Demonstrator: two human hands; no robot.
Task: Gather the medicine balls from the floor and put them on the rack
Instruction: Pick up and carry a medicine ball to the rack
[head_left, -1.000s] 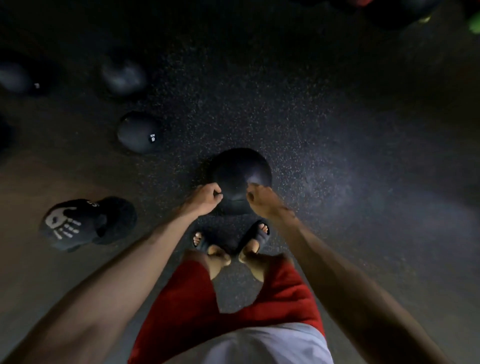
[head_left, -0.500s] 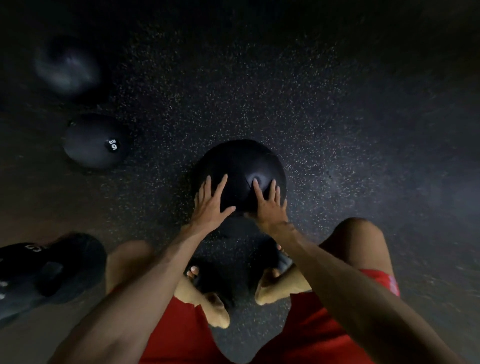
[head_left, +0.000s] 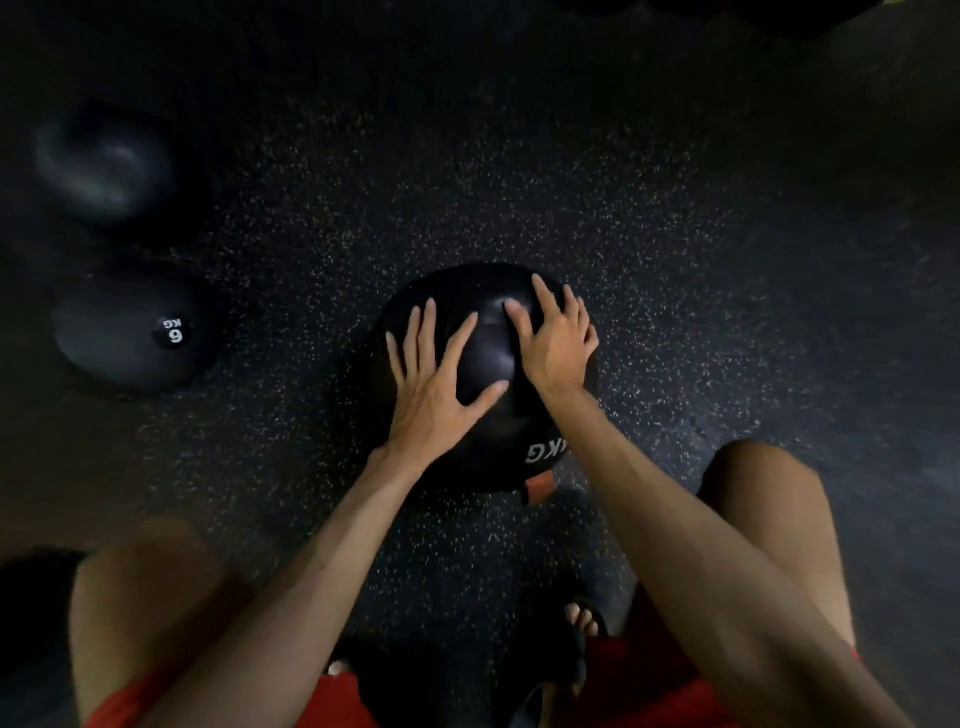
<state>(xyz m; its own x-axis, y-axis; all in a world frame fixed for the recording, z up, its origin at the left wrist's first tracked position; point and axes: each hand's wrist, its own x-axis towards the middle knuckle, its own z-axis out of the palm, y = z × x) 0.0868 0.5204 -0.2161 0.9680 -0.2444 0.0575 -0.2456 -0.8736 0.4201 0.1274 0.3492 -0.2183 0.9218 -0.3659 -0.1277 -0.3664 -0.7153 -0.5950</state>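
Head view: the ball (head_left: 488, 358) sits on the floor (head_left: 675, 260) directly in front of the squatting person, between the knees and slightly far of them. The left hand (head_left: 436, 395) and right hand (head_left: 556, 348) lie flat on its top with fingers spread, palms pressing down; no finger curls under it. Compared with a second ago, the person has dropped from a standing bend into a squat, and both hands have moved from the near edge up over the crown. The ball appears to have turned, since a "KG" print and a red tag (head_left: 537, 486) now face near. Judgement: the ball is being steadied or rolled, not yet lifted, and the hands must shift to its sides or underside before a lift. Floor: dark speckled rubber matting. To the left lies a 6 kg ball (head_left: 124, 343), and far-left of it a blurred ball (head_left: 104, 166), both well apart from the hands. The room is dim. No rack is visible, and dark shapes at the far right edge cannot be identified.
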